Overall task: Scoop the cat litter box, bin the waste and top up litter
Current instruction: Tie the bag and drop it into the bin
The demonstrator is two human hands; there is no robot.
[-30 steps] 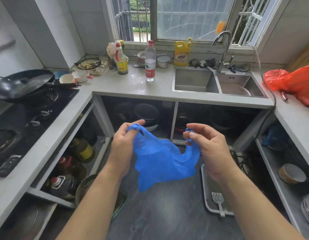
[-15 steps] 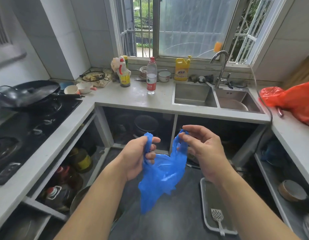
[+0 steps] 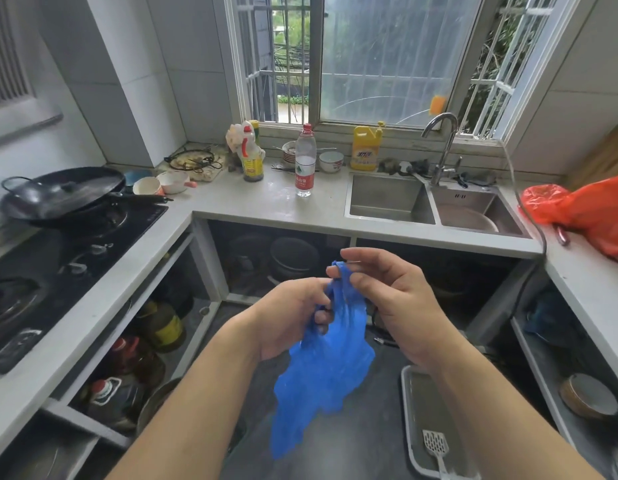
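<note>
Fingers of left hand and right hand pinch blue bag.

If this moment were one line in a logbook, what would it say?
phase: readying waste bag | left hand: grips blue plastic bag | right hand: pinches bag handle | scoop: lying in litter tray, untouched

The dark floor carries a grey litter tray with a slotted scoop lying inside it.

White tiled walls, barred window, grey counter, dark floor.
</note>
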